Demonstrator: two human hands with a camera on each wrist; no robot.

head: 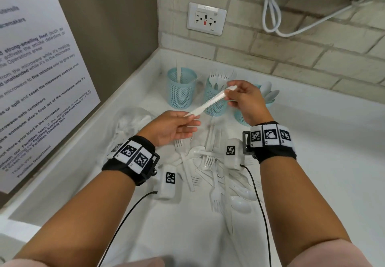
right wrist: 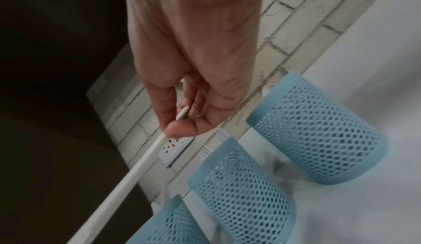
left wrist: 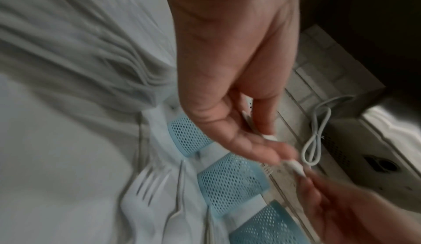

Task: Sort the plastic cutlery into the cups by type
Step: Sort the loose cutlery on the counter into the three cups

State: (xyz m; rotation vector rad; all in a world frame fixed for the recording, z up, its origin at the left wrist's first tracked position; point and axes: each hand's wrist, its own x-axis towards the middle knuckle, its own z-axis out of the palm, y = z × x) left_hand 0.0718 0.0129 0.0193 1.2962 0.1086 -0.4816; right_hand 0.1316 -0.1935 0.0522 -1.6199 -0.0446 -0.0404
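1. I'm holding one white plastic knife [head: 210,101] in the air between both hands, just in front of the three cups. My right hand [head: 246,102] is pinching its far end between thumb and fingers [right wrist: 180,130], curled tight on it. My left hand [head: 173,128] is catching the near tip with fingers barely bent, more of a light pinch than a real grip.

2. Where things are sitting: the three blue mesh cups are lined up along the back edge of the tabletop [head: 323,141], toward its back left corner. The left cup [head: 180,88] is showing only a knife or two. The middle cup [head: 215,100] is holding a bunch of forks and looking fairly full. The right cup [head: 241,118] is mostly hidden behind my right hand, with spoons sticking out.

3. Progress, as I'm reading it: well started, nowhere near done. A loose pile of cutlery [head: 210,166], forks, spoons and knives all tangled, is lying mid-tabletop below my wrists.

4. There's also a clear plastic bag [head: 133,121] by the left edge with what looks like more white pieces inside, though I can't tell what.

5. This knife is probably heading for the left cup.
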